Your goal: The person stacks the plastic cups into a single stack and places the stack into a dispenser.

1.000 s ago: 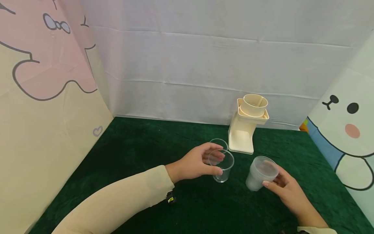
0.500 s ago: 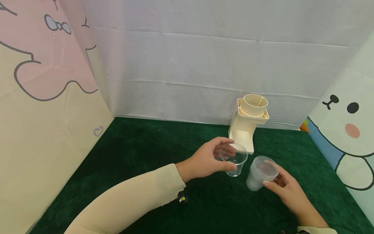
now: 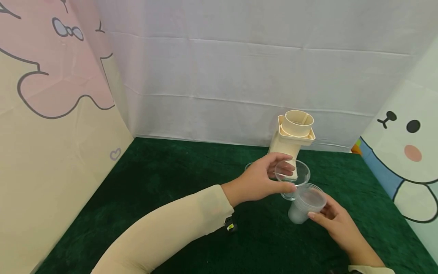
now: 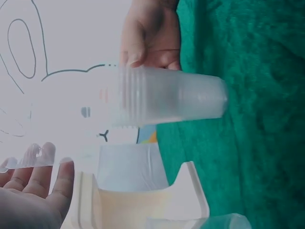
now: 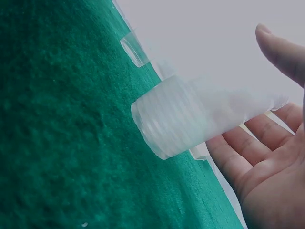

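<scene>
My left hand [image 3: 261, 180] pinches a clear plastic cup [image 3: 302, 176] near its rim, thumb on the near side and fingers on the far side. In the head view its base overlaps the top of a stack of nested clear plastic cups [image 3: 302, 210]. My right hand [image 3: 337, 227] grips that stack from the right, thumb in front. The right wrist view shows several rims layered along the stack [image 5: 167, 117], with the fingers beneath its side. Another clear cup [image 5: 135, 49] stands on the cloth, mostly hidden behind my left hand in the head view.
A cream plastic stand [image 3: 289, 146] with a round cup-like top rises at the back, just beyond the hands. Dark green cloth [image 3: 191, 160] covers the table. A white sheet [image 3: 212, 76] hangs behind, with cartoon-printed sheets at both sides.
My left hand has carried its cup rightward and slightly away, from beside the standing cup to over the stack. The right hand and stack have stayed in place.
</scene>
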Tool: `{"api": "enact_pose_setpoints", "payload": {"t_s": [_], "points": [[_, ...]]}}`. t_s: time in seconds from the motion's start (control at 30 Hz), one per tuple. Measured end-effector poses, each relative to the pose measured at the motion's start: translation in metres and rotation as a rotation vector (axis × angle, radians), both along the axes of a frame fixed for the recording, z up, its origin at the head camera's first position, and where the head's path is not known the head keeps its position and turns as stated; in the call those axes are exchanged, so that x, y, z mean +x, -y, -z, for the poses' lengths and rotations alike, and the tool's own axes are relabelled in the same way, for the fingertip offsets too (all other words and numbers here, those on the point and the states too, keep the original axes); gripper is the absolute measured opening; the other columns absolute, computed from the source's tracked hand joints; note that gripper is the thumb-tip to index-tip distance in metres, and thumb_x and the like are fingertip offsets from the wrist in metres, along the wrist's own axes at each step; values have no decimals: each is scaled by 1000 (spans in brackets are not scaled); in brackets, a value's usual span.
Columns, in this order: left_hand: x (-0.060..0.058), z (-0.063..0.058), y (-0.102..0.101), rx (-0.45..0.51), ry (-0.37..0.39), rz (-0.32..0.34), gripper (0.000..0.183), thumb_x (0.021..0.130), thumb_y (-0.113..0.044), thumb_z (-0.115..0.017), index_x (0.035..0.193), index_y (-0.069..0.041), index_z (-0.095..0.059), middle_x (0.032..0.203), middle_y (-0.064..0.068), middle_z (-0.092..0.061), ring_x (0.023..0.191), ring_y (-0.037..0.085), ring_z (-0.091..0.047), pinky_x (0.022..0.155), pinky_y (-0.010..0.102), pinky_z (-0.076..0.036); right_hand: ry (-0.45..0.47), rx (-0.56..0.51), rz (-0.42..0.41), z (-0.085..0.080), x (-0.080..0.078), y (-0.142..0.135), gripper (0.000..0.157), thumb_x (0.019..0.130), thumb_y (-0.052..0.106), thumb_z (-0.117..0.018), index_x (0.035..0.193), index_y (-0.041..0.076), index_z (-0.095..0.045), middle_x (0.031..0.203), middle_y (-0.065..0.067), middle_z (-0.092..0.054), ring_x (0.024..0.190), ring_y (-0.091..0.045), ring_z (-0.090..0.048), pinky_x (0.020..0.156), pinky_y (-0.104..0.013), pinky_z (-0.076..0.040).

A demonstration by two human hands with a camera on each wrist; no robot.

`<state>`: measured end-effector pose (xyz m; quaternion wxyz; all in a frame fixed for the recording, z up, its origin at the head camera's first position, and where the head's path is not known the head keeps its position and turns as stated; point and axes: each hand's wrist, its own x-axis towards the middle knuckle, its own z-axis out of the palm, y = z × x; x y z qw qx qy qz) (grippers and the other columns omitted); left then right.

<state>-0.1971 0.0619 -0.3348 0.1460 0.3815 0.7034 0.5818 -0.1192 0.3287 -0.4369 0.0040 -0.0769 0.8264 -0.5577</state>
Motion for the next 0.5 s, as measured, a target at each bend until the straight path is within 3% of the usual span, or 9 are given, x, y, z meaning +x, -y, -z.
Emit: {"api": "enact_pose_setpoints", "payload": {"t_s": [0.5], "points": [[-2, -12, -38, 1, 34, 68, 63, 84, -24, -72, 138, -24, -38, 126, -13, -53, 114, -4, -47, 93, 20, -40, 16, 33, 20, 0, 0, -1, 63, 95, 21, -57, 148, 17, -25, 135, -17, -41, 106, -4, -54, 80, -25, -50]]}}
